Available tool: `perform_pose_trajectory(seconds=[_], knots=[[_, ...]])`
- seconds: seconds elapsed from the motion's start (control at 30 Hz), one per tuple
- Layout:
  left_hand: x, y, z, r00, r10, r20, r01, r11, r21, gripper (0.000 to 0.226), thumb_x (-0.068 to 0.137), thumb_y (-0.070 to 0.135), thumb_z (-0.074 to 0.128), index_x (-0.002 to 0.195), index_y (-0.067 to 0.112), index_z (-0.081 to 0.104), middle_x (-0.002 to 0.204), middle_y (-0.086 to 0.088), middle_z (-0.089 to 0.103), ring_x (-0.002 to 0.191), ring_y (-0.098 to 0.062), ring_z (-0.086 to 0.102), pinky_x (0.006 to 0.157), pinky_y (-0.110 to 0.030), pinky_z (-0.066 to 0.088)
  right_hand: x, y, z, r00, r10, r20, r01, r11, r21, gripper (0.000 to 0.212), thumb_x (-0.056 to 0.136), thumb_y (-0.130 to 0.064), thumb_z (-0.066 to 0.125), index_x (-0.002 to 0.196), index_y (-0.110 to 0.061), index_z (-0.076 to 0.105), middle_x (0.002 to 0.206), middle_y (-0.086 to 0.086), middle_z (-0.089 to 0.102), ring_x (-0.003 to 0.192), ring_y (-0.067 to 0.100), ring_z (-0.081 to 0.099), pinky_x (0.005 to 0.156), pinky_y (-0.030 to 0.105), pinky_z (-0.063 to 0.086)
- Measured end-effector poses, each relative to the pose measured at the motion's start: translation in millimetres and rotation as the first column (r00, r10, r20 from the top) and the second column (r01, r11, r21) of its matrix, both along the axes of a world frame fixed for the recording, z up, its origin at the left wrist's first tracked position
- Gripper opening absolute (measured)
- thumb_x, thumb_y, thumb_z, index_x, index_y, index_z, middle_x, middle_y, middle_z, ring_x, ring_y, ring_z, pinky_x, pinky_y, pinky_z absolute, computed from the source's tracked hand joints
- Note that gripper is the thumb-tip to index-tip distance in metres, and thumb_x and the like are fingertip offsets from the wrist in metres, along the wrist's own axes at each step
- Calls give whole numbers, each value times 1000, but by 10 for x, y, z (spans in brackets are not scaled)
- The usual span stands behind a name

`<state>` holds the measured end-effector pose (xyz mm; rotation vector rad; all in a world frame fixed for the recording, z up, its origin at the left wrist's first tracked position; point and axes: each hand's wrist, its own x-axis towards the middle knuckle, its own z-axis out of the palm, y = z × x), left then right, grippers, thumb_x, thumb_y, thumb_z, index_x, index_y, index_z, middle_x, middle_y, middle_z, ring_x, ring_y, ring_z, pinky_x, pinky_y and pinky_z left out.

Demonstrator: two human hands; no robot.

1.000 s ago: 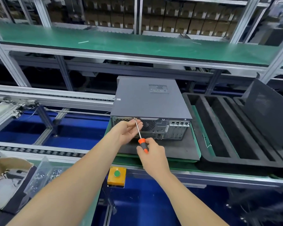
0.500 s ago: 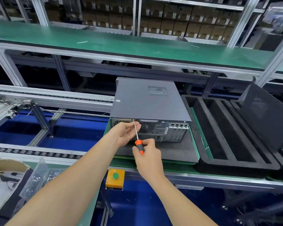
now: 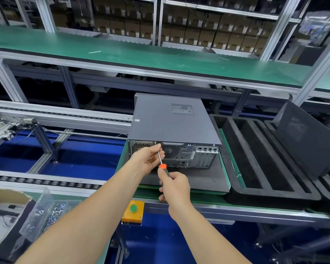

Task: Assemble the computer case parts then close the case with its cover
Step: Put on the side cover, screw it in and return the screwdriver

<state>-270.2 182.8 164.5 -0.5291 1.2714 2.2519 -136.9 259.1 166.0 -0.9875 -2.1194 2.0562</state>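
a factory line of green-topped benches (image 3: 160,54) and roller conveyors (image 3: 46,182); the computer case (image 3: 170,121) lies flat on a black mat (image 3: 204,180) on the near bench, cover already on top, rear panel facing the person. the right hand (image 3: 176,187) is curled round the handle of an orange-collared screwdriver (image 3: 160,158), whose tip meets the upper rear edge beside the fan grille (image 3: 171,151). the left hand (image 3: 147,161) pinches the shaft near the tip, steadying it. this looks like screwing the cover down. next, the tip must sit square while the handle turns; the screw itself is too small to make out.
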Motion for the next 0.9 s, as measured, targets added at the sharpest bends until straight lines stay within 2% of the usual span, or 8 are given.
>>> perform_pose_trajectory(seconds=[0.1, 0.23, 0.3, 0.4, 0.5, 0.63, 0.77, 0.9], knots=[[10, -20, -18, 1000, -27, 4, 27, 1000, -3, 15, 91, 19, 77, 95, 6, 72, 72, -3, 75, 65, -10, 72, 56, -22, 60, -3, -32, 91, 997, -12, 75, 44, 899, -435, 38, 101, -44, 63, 105, -8, 76, 73, 1, 70, 56, 13, 54, 45, 26, 44], [5, -131, -6, 990, -142, 13, 139, 981, 136, 22, 104, 15, 56, 111, 3, 72, 92, -6, 79, 74, -16, 77, 58, -28, 62, 21, 4, 109, 998, 21, 63, 44, 503, -863, 41, 105, -42, 55, 120, -5, 65, 74, 5, 63, 48, 10, 45, 35, 20, 30], [8, -123, 15, 990, -139, -1, 138, 984, 114, 20, 106, 10, 51, 111, 1, 69, 87, -7, 79, 70, -18, 77, 55, -30, 62, 12, -1, 109, 997, 54, 60, 15, 609, -793, 51, 105, -48, 54, 121, -1, 67, 76, 7, 64, 46, 10, 45, 35, 20, 31], [22, -65, 27, 995, -103, -3, 103, 995, 10, 13, 102, 12, 61, 105, 2, 68, 76, -7, 77, 63, -16, 76, 51, -28, 60, 21, -38, 65, 996, 39, 83, -13, 958, -287, 51, 92, -59, 69, 112, -12, 63, 85, 4, 62, 57, 14, 53, 44, 26, 45], [12, -46, 12, 994, -105, 11, 105, 990, -92, 20, 91, 23, 77, 91, 4, 72, 70, -6, 76, 56, -10, 72, 48, -22, 56, 2, -73, 15, 999, 40, 30, -43, 991, 124, 38, 94, -56, 66, 104, -20, 57, 92, 2, 69, 71, 17, 62, 57, 39, 61], [19, -76, -11, 990, -142, 10, 142, 986, -87, 26, 94, 35, 73, 94, 9, 75, 78, -1, 77, 67, -9, 71, 55, -22, 57, -86, -84, 50, 994, 14, 108, 13, 969, -247, 38, 102, -47, 61, 106, -10, 68, 80, 1, 74, 59, 15, 56, 45, 27, 45], [37, -199, -3, 982, -191, -13, 191, 974, 120, 24, 106, 15, 53, 117, 3, 70, 103, -7, 79, 82, -18, 78, 63, -31, 63, -42, -51, 87, 993, 62, 103, 29, 707, -706, 44, 108, -48, 49, 101, -11, 70, 77, 5, 70, 49, 12, 49, 40, 23, 37], [81, -106, 87, 988, -153, -10, 153, 987, 40, 21, 107, 8, 49, 115, 0, 67, 83, -9, 79, 70, -19, 78, 56, -31, 62, -35, -45, 113, 987, 74, 144, 10, 859, -513, 57, 105, -58, 46, 105, -7, 73, 83, 6, 64, 52, 13, 51, 41, 22, 41]])
